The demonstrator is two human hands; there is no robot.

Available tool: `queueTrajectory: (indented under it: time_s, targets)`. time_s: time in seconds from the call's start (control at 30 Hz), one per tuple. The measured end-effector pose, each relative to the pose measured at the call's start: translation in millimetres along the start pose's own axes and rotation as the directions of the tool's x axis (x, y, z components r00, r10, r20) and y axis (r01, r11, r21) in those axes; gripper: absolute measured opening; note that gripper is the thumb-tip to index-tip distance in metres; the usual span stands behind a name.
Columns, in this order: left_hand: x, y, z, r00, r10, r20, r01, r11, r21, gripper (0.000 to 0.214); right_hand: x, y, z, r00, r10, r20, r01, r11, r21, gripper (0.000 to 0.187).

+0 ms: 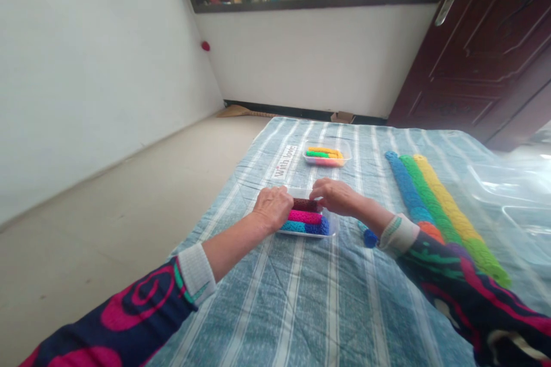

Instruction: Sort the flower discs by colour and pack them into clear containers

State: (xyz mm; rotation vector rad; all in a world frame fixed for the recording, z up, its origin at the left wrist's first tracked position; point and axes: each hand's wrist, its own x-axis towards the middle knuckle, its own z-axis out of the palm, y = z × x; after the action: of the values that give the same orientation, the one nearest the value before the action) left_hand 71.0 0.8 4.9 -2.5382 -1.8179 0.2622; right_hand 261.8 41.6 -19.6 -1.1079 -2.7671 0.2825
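Observation:
A clear plastic container (pixel 334 228) on the striped cloth holds textured, tube-like rolls. My left hand (pixel 274 205) grips the left end of a dark brown roll (pixel 306 205) at the container's far side. The fingers of my right hand (pixel 338 196) are closed at the roll's right end. Closer to me in the container lie a bright pink roll (pixel 305 217) and a teal and blue roll (pixel 316 227). My hands hide both ends of the brown roll and the container's left side. A small blue piece (pixel 369 238) lies beneath my right forearm.
Farther back is another clear container (pixel 346 155) with yellow, green and pink rolls, beside a "With love" label (pixel 284 161). Long blue (pixel 404 186), green (pixel 430 198) and yellow (pixel 447 198) rows lie right. Clear empty-looking containers (pixel 508 183) stand at the right edge.

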Motion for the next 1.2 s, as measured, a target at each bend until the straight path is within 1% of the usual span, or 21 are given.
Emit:
queueTrajectory:
  time_s: [0.1, 0.17, 0.33, 0.43, 0.53, 0.67, 0.77, 0.87, 0.93, 1.03, 1.13, 1.2]
  targets:
    - [0, -1, -1.2, 0.999, 0.040, 0.018, -0.042, 0.992, 0.116, 0.036, 0, 2, 2, 1.000, -0.001, 0.009, 0.001, 1.000, 0.011, 0.024]
    - [-1, -3, -1.2, 0.999, 0.047, -0.003, -0.047, 0.992, 0.121, 0.035, 0, 2, 3, 1.000, 0.005, 0.008, -0.005, 1.000, 0.001, 0.023]
    - [-2, -16, -2.3, 0.994, 0.033, -0.103, -0.031, 0.999, 0.016, 0.028, 3, -1, 4, 0.999, 0.041, 0.016, -0.041, 0.999, -0.024, 0.020]
    - [-2, -27, -5.5, 0.990, 0.035, -0.138, -0.041, 0.998, -0.038, 0.030, -2, -2, 0, 0.998, 0.039, -0.050, -0.038, 0.999, 0.010, 0.018]
    - [0, -35, -7.1, 0.980, 0.062, -0.187, -0.083, 0.991, -0.107, 0.032, -20, -1, -9, 0.982, 0.080, -0.169, -0.071, 0.996, 0.060, 0.019]
    - [0, -41, -5.9, 0.975, 0.083, -0.207, -0.120, 0.978, -0.172, 0.026, -57, 0, -19, 0.948, 0.133, -0.290, -0.103, 0.988, 0.117, 0.015]
    - [-1, -43, -4.4, 0.974, 0.142, -0.174, -0.172, 0.971, -0.165, 0.020, -85, -2, -17, 0.930, 0.161, -0.330, -0.117, 0.982, 0.150, 0.014]
    - [-2, -44, -2.9, 0.966, 0.212, -0.147, -0.234, 0.960, -0.153, 0.014, -104, -9, -8, 0.909, 0.212, -0.358, -0.153, 0.970, 0.186, 0.016]
    - [-3, -47, -1.5, 0.965, 0.205, -0.165, -0.231, 0.960, -0.157, 0.014, -113, -15, -1, 0.894, 0.240, -0.379, -0.170, 0.963, 0.209, 0.017]
    - [-7, -53, 1.6, 0.958, 0.150, -0.244, -0.190, 0.970, -0.151, 0.019, -120, -22, 8, 0.866, 0.280, -0.415, -0.190, 0.951, 0.245, 0.019]
    - [-13, -58, 6.6, 0.939, 0.163, -0.304, -0.208, 0.971, -0.121, 0.019, -123, -26, 13, 0.848, 0.300, -0.437, -0.190, 0.942, 0.278, 0.021]
    - [-18, -57, 10.6, 0.931, 0.155, -0.329, -0.199, 0.975, -0.103, 0.018, -121, -29, 13, 0.842, 0.294, -0.453, -0.175, 0.942, 0.285, 0.021]
